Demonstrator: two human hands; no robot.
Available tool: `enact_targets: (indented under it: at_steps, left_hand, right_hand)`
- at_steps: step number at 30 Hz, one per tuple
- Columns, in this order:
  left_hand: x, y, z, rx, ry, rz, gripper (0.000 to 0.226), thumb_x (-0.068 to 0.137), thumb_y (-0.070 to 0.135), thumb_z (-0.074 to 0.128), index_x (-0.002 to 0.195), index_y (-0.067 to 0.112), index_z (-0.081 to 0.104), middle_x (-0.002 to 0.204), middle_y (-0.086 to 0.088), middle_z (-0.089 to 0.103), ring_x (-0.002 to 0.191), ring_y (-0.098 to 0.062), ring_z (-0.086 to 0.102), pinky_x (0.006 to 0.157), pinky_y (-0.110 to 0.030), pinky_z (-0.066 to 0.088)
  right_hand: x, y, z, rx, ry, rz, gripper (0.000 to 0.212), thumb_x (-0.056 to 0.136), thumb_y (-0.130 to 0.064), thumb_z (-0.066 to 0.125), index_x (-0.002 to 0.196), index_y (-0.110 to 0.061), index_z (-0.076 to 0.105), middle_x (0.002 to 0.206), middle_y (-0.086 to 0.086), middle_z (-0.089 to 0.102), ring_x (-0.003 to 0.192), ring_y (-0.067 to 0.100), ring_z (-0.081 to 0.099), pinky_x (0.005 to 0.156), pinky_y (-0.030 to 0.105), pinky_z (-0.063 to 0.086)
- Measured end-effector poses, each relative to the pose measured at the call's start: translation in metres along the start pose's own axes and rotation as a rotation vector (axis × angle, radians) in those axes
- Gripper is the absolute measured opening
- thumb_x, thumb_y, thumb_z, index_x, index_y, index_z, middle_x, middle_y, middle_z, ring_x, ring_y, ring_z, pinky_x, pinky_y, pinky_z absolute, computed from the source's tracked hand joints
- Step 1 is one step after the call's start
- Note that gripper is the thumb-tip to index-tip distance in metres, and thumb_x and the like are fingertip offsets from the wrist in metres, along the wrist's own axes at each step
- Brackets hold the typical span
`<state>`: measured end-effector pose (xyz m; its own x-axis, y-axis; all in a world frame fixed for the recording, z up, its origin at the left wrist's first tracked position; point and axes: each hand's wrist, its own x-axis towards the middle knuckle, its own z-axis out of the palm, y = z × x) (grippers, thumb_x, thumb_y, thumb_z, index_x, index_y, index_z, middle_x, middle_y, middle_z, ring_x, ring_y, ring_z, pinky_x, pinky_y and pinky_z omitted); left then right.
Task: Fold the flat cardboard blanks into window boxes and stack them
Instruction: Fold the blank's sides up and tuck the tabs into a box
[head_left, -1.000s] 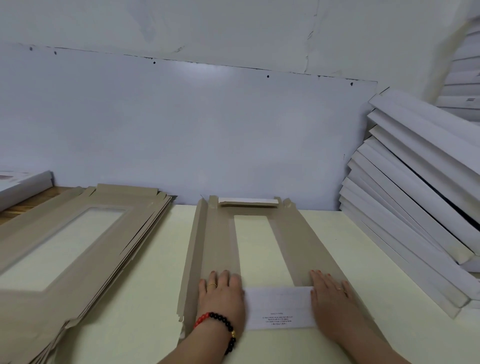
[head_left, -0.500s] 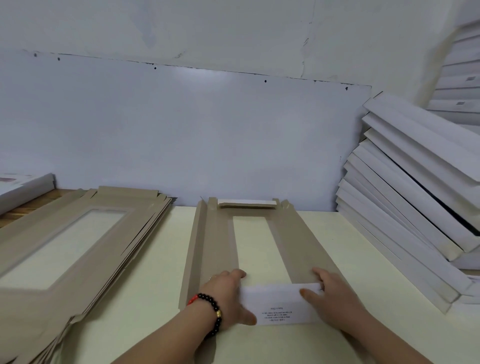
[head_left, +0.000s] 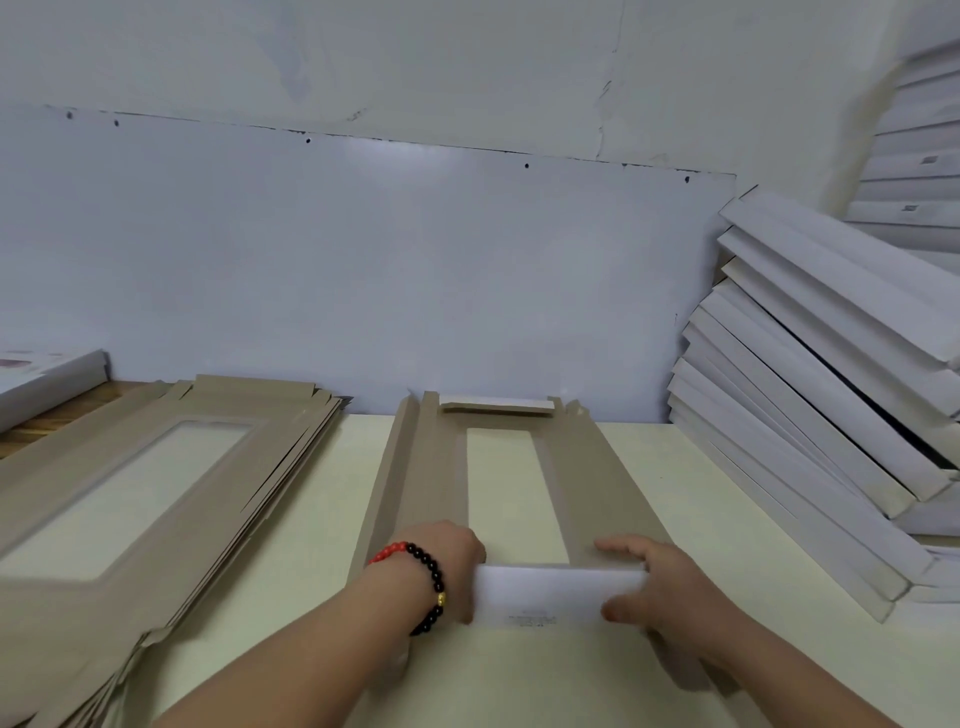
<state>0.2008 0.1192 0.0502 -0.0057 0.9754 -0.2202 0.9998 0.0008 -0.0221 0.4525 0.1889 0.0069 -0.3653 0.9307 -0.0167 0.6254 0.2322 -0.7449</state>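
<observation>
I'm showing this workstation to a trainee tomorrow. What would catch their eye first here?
Front and centre, both hands, left hand and right hand, grip the white end flap of a brown window blank. A pile of flat blanks lies at left; folded white boxes lean stacked at right.

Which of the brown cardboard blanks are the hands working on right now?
The single blank lying alone mid-table; both hands grip its white near flap. The other blanks sit untouched in a pile at the left.
</observation>
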Motion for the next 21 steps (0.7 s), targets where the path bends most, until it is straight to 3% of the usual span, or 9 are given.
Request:
enact_targets:
  at_steps: [2, 5, 7, 10, 12, 14, 17, 19, 21]
  left_hand:
    - [-0.006, 0.002, -0.002, 0.032, -0.068, 0.031, 0.029, 0.084, 0.031, 0.065, 0.109, 0.016, 0.065, 0.101, -0.002, 0.064, 0.094, -0.021, 0.062, 0.077, -0.027, 0.049]
    - [-0.015, 0.008, 0.010, 0.131, -0.120, 0.085, 0.022, 0.089, 0.022, 0.057, 0.107, 0.012, 0.066, 0.099, -0.006, 0.062, 0.097, -0.027, 0.060, 0.079, -0.031, 0.049]
    - [-0.020, 0.014, 0.024, 0.155, -0.105, 0.094, 0.025, 0.092, 0.021, 0.048, 0.108, 0.011, 0.065, 0.108, -0.011, 0.064, 0.101, -0.032, 0.061, 0.085, -0.037, 0.050]
    - [-0.022, 0.017, 0.037, 0.099, -0.042, 0.083, 0.035, 0.098, 0.031, 0.037, 0.110, 0.011, 0.063, 0.114, -0.013, 0.063, 0.105, -0.034, 0.060, 0.087, -0.039, 0.047]
    - [-0.018, 0.015, 0.040, 0.036, -0.007, 0.068, 0.039, 0.100, 0.038, 0.032, 0.108, 0.013, 0.061, 0.113, -0.012, 0.063, 0.104, -0.032, 0.060, 0.084, -0.037, 0.046]
    - [-0.012, 0.015, 0.041, -0.006, 0.003, 0.048, 0.040, 0.100, 0.041, 0.029, 0.108, 0.015, 0.058, 0.114, -0.011, 0.063, 0.105, -0.030, 0.059, 0.084, -0.037, 0.046]
    - [-0.002, 0.021, 0.047, -0.042, 0.024, 0.025, 0.039, 0.099, 0.041, 0.028, 0.117, 0.017, 0.053, 0.123, -0.009, 0.058, 0.114, -0.028, 0.052, 0.091, -0.039, 0.043]
    - [0.004, 0.026, 0.053, -0.027, 0.086, 0.023, 0.043, 0.100, 0.043, 0.028, 0.125, 0.016, 0.049, 0.128, -0.009, 0.051, 0.120, -0.028, 0.045, 0.097, -0.040, 0.039]
    - [0.008, 0.031, 0.061, 0.009, 0.164, 0.035, 0.043, 0.099, 0.042, 0.029, 0.128, 0.015, 0.045, 0.129, -0.009, 0.047, 0.121, -0.029, 0.041, 0.100, -0.040, 0.036]
  right_hand:
    - [-0.008, 0.002, -0.005, -0.005, -0.080, -0.022, 0.035, 0.065, -0.014, 0.082, 0.094, -0.031, 0.072, 0.092, -0.008, 0.070, 0.077, 0.003, 0.065, 0.067, 0.017, 0.050]
    - [-0.024, 0.006, -0.010, -0.022, -0.218, -0.032, 0.007, 0.072, -0.029, 0.075, 0.075, -0.023, 0.071, 0.059, -0.004, 0.057, 0.049, 0.013, 0.051, 0.047, 0.024, 0.038]
    - [-0.030, 0.012, -0.007, -0.186, -0.214, -0.144, 0.022, 0.078, -0.038, 0.069, 0.077, -0.016, 0.068, 0.063, -0.001, 0.057, 0.053, 0.000, 0.047, 0.052, 0.019, 0.037]
    - [-0.031, 0.017, -0.001, -0.360, -0.143, -0.282, 0.032, 0.083, -0.046, 0.059, 0.078, -0.015, 0.064, 0.075, 0.000, 0.061, 0.064, -0.004, 0.048, 0.060, 0.018, 0.035]
    - [-0.029, 0.012, 0.005, -0.398, -0.101, -0.285, 0.020, 0.086, -0.050, 0.056, 0.082, -0.031, 0.062, 0.070, -0.016, 0.061, 0.063, -0.006, 0.050, 0.060, 0.017, 0.034]
    - [-0.023, 0.005, 0.014, -0.488, -0.047, -0.288, 0.012, 0.090, -0.055, 0.050, 0.094, -0.049, 0.060, 0.079, -0.031, 0.062, 0.074, -0.010, 0.055, 0.064, 0.016, 0.036]
    - [-0.009, -0.005, 0.037, -0.724, 0.099, -0.357, 0.040, 0.092, -0.059, 0.039, 0.110, -0.031, 0.063, 0.104, -0.011, 0.067, 0.098, 0.011, 0.061, 0.078, 0.028, 0.041]
    - [-0.005, -0.013, 0.053, -0.905, 0.164, -0.432, 0.034, 0.086, -0.057, 0.055, 0.098, -0.028, 0.069, 0.093, -0.006, 0.067, 0.088, 0.015, 0.064, 0.078, 0.027, 0.047]
    - [-0.008, -0.024, 0.076, -0.887, 0.236, -0.545, 0.023, 0.067, -0.049, 0.077, 0.078, -0.031, 0.070, 0.076, -0.009, 0.063, 0.068, 0.010, 0.063, 0.066, 0.022, 0.051]
